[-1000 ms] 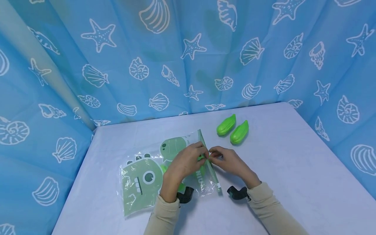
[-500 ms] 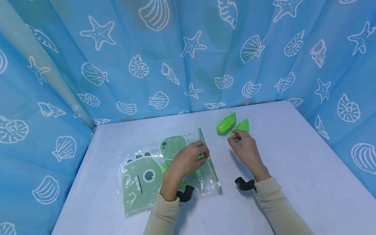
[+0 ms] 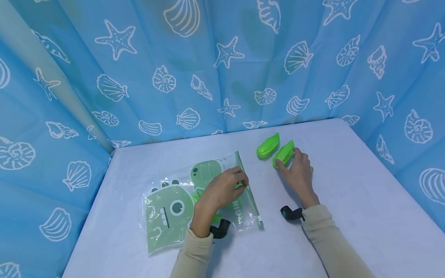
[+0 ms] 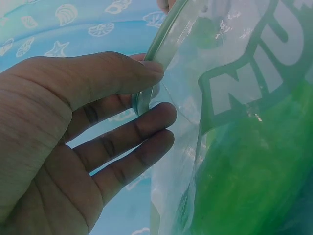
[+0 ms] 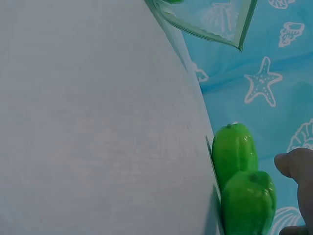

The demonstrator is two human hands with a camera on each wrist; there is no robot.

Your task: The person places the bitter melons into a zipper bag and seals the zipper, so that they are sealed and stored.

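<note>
A clear slider zip bag [image 3: 170, 220] with a green dinosaur print lies on the table in the head view, with bright green items showing through it. My left hand [image 3: 222, 189] pinches its zip edge between thumb and index finger; the other fingers stay loose in the left wrist view. Right of the bag lie two glossy green vegetable-shaped pieces with pointed tips, a farther one [image 3: 267, 146] and a nearer one [image 3: 284, 154]. My right hand [image 3: 297, 173] spreads around the nearer piece. In the right wrist view, the thumb [image 5: 296, 164] appears apart from both pieces.
White cloth covers the table [image 3: 347, 185]. A blue curtain [image 3: 222, 77] with shells and starfish stands along the back and sides. Black wrist-camera mounts [image 3: 219, 229] stick out from both sleeves.
My right hand has left the bag's zip edge and moved right to the nearer green piece, its fingers spreading around it. My left hand keeps its pinch on the bag.
</note>
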